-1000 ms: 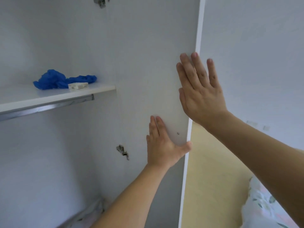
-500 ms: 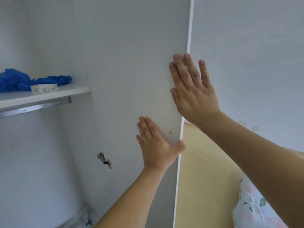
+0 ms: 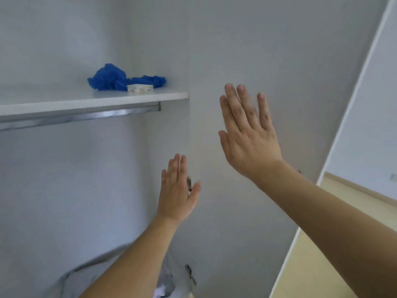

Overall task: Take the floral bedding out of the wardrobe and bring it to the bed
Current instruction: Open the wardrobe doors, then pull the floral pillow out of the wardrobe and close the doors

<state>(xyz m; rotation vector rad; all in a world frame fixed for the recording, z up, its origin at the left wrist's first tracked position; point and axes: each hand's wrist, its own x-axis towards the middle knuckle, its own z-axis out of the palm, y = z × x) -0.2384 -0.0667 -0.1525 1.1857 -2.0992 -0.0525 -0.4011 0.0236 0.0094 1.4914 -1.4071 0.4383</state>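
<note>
two hands are seen raised in front of the open wardrobe door [image 3: 247, 50]. the left hand [image 3: 178, 190] is held flat with fingers straight and together, and nothing is held in it. the right hand [image 3: 249, 134] is likewise flat, its fingers straight and slightly spread, and nothing is held. whether either palm actually touches the panel cannot be told.

the floral bedding is not clearly seen. a pale crumpled bundle [image 3: 90, 278] is glimpsed low in the wardrobe, at the bottom edge, partly hidden by the left forearm; no pattern can be made out on it, so it is only judged to be the bedding.

if it is, it is expected to be soft, floppy and bulky rather than heavy, and not fragile. it is best gathered from underneath with both arms, so that loose ends are not trailed or snagged on the hinge [image 3: 191, 274] by the door.

counted: one shelf [image 3: 64, 102], one metal rail [image 3: 81, 118] under it, one blue crumpled cloth [image 3: 111, 78], one small white box [image 3: 140, 88], one bundle.
</note>
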